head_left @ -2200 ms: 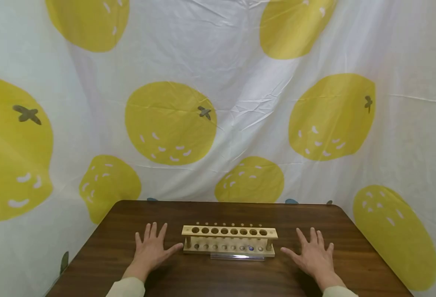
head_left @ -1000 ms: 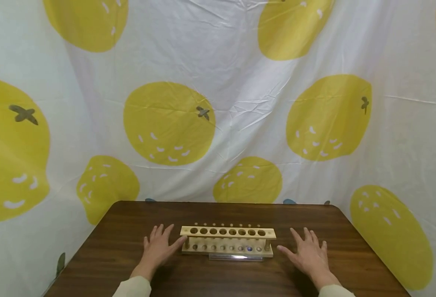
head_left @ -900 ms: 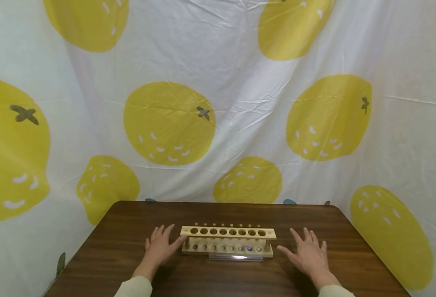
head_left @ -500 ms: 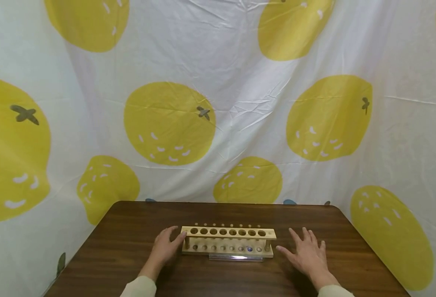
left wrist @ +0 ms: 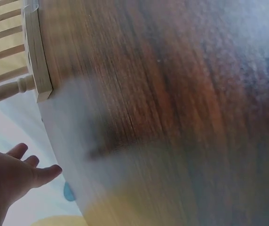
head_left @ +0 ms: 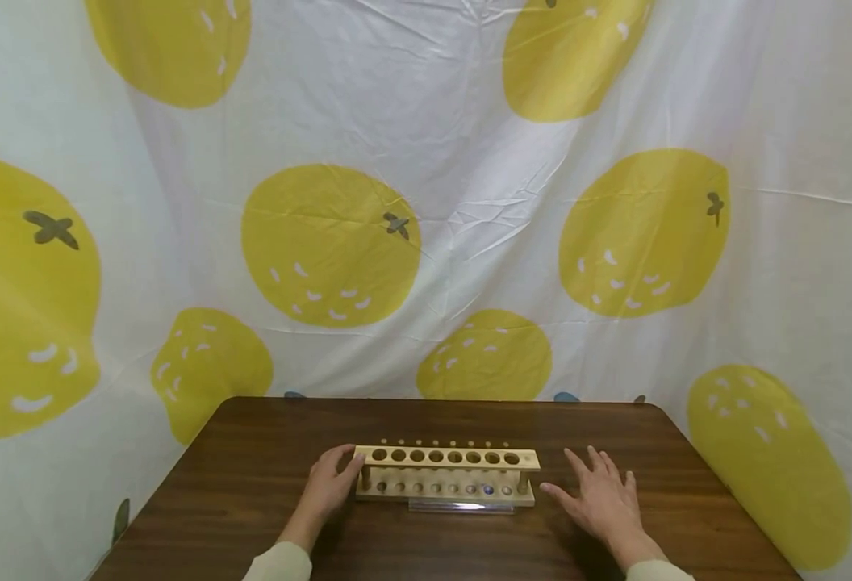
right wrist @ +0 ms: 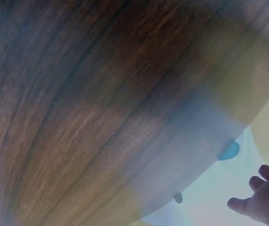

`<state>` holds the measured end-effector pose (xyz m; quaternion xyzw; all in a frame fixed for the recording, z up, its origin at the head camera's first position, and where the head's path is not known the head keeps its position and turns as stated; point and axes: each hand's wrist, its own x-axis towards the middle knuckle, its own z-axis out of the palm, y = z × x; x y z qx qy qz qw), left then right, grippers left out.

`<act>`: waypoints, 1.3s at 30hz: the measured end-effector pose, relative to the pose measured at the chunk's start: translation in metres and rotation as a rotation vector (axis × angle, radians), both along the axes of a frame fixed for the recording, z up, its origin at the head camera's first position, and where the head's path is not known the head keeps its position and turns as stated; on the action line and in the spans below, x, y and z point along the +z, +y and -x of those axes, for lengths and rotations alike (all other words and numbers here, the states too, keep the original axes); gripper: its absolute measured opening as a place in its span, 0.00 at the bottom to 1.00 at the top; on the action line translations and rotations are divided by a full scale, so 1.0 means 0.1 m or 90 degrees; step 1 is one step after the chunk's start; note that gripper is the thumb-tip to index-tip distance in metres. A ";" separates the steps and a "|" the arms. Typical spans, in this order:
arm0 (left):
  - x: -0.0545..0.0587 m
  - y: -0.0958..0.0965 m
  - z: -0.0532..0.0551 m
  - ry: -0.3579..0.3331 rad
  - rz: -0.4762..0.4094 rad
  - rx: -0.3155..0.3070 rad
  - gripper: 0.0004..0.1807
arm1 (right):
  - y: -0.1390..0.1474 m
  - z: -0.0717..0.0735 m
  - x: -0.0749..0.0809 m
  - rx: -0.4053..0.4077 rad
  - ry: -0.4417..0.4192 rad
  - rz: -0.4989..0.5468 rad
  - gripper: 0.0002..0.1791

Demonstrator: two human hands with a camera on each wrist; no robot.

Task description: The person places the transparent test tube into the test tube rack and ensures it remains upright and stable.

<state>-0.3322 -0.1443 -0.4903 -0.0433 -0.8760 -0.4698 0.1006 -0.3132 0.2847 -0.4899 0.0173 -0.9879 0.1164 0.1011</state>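
Note:
A wooden test tube rack [head_left: 446, 457] stands mid-table in the head view. Its upper board has a row of round holes; a small blue spot shows in the lower board. A clear tube [head_left: 462, 507] lies along its front edge. My left hand [head_left: 330, 484] is at the rack's left end, thumb and forefinger spread around the upper board's corner; contact is unclear. In the left wrist view, the hand [left wrist: 12, 176] shows loosely extended fingers beside the rack's end [left wrist: 40, 70]. My right hand [head_left: 603, 496] hovers right of the rack, fingers spread, holding nothing.
The dark wood table [head_left: 252, 452] has rounded far corners. Behind it hangs a white cloth [head_left: 469, 242] printed with yellow fruit. A row of short pegs [head_left: 436, 443] shows behind the rack's upper board.
My left hand has moved right to the rack's end, and its fingers have drawn closer together. The right hand has shifted slightly left. The rack and tube stay in place.

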 end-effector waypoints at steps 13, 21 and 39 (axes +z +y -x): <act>-0.02 0.02 -0.01 -0.004 -0.037 -0.007 0.28 | -0.05 -0.04 0.00 0.031 0.023 -0.020 0.45; 0.00 0.03 -0.03 -0.018 -0.070 -0.006 0.26 | -0.08 -0.09 -0.04 0.047 0.037 -0.009 0.42; 0.02 0.03 -0.02 0.004 -0.069 -0.018 0.23 | -0.43 -0.35 -0.06 0.213 0.051 -0.014 0.32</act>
